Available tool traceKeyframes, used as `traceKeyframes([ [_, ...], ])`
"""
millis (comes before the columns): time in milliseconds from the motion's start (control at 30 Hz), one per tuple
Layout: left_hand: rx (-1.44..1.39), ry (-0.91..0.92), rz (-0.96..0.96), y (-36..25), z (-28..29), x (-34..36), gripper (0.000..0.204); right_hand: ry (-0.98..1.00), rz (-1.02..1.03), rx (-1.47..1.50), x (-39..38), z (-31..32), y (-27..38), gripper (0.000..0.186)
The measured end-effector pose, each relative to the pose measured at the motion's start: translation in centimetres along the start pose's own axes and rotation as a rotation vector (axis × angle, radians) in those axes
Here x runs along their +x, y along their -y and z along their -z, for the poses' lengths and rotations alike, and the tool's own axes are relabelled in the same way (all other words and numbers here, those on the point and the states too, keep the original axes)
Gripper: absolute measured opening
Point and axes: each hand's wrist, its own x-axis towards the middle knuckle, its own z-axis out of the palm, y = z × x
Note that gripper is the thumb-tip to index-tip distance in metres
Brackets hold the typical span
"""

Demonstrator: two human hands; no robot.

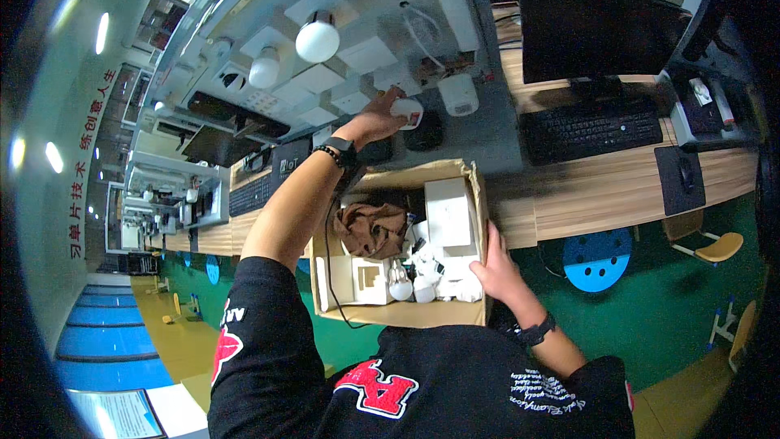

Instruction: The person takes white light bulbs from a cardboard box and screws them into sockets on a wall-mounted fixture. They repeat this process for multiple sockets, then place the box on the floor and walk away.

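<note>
Head view: my left grip (377, 119) is closed around a white device (410, 115), thumb on the near side, over the grey panel (487, 142). The device is rounded, its red-marked side turned right and toward the camera; I can't tell its long axis, or whether it touches the panel. My right grip (497, 270) holds the right wall of the box (406, 314), which sits between the panel and my torso. Inside, a brown cloth (372, 230) lies left of a white carton (448, 213), whose long axis runs away from me.
</note>
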Motion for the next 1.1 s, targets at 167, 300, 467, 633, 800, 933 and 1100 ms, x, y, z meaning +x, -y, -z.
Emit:
traceKeyframes([
  [167, 0.542, 0.009, -0.205, 1.5, -0.3, 2.6, 0.048, 0.002, -0.054, 0.062, -0.2, 0.8, 1.2, 0.081],
  [300, 0.646, -0.086, -0.159, 1.2, 0.7, 2.7, 0.044, 0.030, -0.014, 0.039, 0.1, 1.1, 0.9, 0.088],
  [467, 0.720, -0.189, -0.301, 2.0, 0.7, 1.6, 0.044, 0.064, -0.016, -0.022, 0.3, 1.4, 1.2, 0.087],
  [633, 0.596, -0.141, -0.265, 1.8, 0.3, 1.8, 0.048, 0.110, -0.016, -0.092, 0.6, 1.8, 1.1, 0.087],
  [800, 0.568, -0.118, -0.199, 1.7, 0.1, 2.3, 0.044, 0.186, -0.125, -0.030, 1.1, 2.6, 2.4, 0.084],
  [933, 0.579, -0.094, -0.210, 2.0, 0.5, 2.5, 0.043, 0.151, -0.067, -0.032, 1.0, 2.3, 1.6, 0.084],
  [1100, 0.524, -0.041, -0.203, 1.1, 1.0, 3.1, 0.044, 0.111, -0.021, -0.068, 0.9, 2.1, 1.3, 0.085],
])
